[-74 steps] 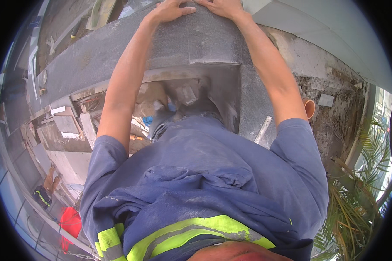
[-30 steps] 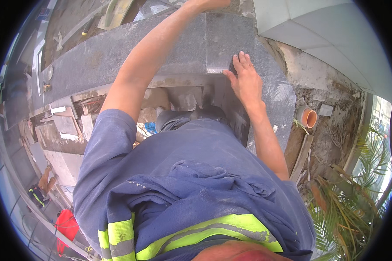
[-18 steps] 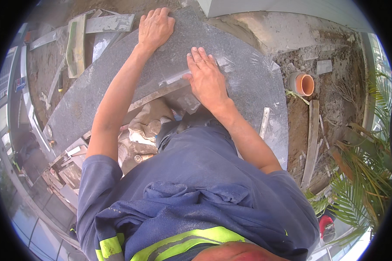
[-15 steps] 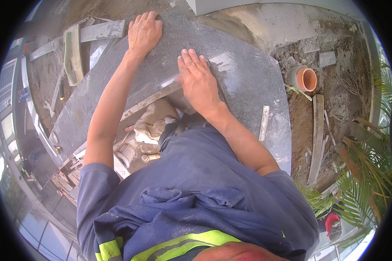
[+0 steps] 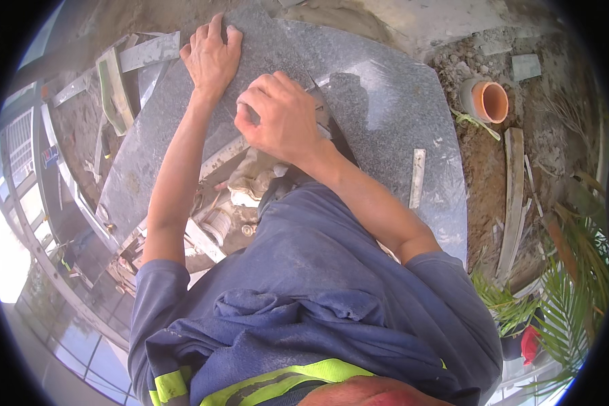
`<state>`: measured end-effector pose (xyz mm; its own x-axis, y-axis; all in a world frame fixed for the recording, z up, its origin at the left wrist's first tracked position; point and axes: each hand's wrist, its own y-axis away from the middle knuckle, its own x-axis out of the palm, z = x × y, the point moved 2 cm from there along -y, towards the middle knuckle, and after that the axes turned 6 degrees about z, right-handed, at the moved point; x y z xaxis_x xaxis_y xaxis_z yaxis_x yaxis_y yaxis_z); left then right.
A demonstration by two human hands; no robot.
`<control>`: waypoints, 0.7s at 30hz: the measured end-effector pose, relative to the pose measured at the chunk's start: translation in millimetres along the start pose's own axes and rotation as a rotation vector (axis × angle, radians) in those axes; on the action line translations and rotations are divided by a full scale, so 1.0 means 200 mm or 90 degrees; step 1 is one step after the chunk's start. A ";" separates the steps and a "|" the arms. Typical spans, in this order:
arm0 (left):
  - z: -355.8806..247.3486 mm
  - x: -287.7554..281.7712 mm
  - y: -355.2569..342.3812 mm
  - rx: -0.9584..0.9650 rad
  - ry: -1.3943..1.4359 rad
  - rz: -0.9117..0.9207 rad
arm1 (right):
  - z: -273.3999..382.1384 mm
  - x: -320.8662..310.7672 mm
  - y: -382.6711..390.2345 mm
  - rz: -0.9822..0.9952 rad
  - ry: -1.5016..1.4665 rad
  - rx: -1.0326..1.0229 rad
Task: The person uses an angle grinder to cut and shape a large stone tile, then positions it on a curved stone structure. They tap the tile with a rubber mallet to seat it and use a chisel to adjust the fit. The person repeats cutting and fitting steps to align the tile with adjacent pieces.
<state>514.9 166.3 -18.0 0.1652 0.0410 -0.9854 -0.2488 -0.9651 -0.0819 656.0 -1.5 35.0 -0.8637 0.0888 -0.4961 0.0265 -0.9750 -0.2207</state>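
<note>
A grey stone slab (image 5: 152, 152) spans the left and middle in front of me, and a second grey slab (image 5: 402, 108) adjoins it on the right. Near the far edge of the left slab, my left hand (image 5: 212, 61) lies palm down, fingers spread. My right hand (image 5: 282, 118) is curled over the slab's near part, close to the gap between the two slabs; its fingers are bent in and whatever they may hold is hidden. A dark opening shows beside my right wrist.
A pale flat strip (image 5: 418, 177) lies on the right slab. Beyond it, an orange pipe end (image 5: 492, 103) rises from the soil near a wooden board (image 5: 511, 196) and palm leaves (image 5: 561, 304). Boards (image 5: 115, 91) lean at the left; a crumpled sack (image 5: 250, 179) sits below the slab edge.
My right hand has gone from flat with fingers stretched to curled, and moved slightly left. My left hand's fingers have spread wider. The whole view has shifted a little.
</note>
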 end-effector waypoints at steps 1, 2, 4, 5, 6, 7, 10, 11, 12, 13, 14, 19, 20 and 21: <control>-0.01 0.00 0.00 -0.006 0.001 -0.004 | 0.05 0.01 -0.07 -0.010 -0.061 -0.041; -0.02 0.00 0.00 0.000 0.005 -0.018 | 0.09 0.05 -0.14 -0.021 -0.123 -0.080; -0.01 0.01 0.00 0.010 0.011 -0.044 | 0.12 0.09 -0.26 -0.052 -0.215 -0.147; 0.00 0.01 0.00 0.018 0.010 -0.043 | 0.11 0.12 -0.31 -0.073 -0.245 -0.173; 0.02 0.01 0.00 0.026 0.010 -0.041 | 0.09 0.14 -0.36 -0.093 -0.275 -0.198; 0.04 0.01 0.00 0.032 0.010 -0.038 | 0.00 0.17 -0.38 -0.059 -0.280 -0.154; 0.05 0.05 -0.01 0.043 0.019 -0.039 | -0.20 0.24 -0.37 0.015 -0.268 -0.069; 0.06 0.06 -0.01 0.043 0.017 -0.046 | -0.20 0.25 -0.36 0.024 -0.252 -0.075; 0.06 0.06 0.00 0.044 0.014 -0.054 | -0.20 0.26 -0.36 0.033 -0.235 -0.080; 0.07 0.06 0.00 0.044 0.011 -0.064 | -0.20 0.27 -0.36 0.035 -0.231 -0.077; 0.08 0.06 -0.02 0.060 0.044 -0.063 | -0.20 0.27 -0.36 0.037 -0.228 -0.073; 0.35 -0.02 -0.16 0.061 0.104 0.051 | -0.16 0.27 -0.36 0.043 -0.222 -0.093; 0.37 -0.03 -0.17 0.013 0.064 0.064 | -0.16 0.27 -0.35 0.033 -0.227 -0.106; 0.38 -0.04 -0.16 -0.001 0.047 0.077 | -0.16 0.27 -0.35 0.022 -0.233 -0.119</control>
<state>449.4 216.6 -19.6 0.2037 -0.0955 -0.9744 -0.2701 -0.9621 0.0378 623.7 78.0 -2.1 -0.9817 -0.0550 -0.1823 0.1210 -0.9195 -0.3741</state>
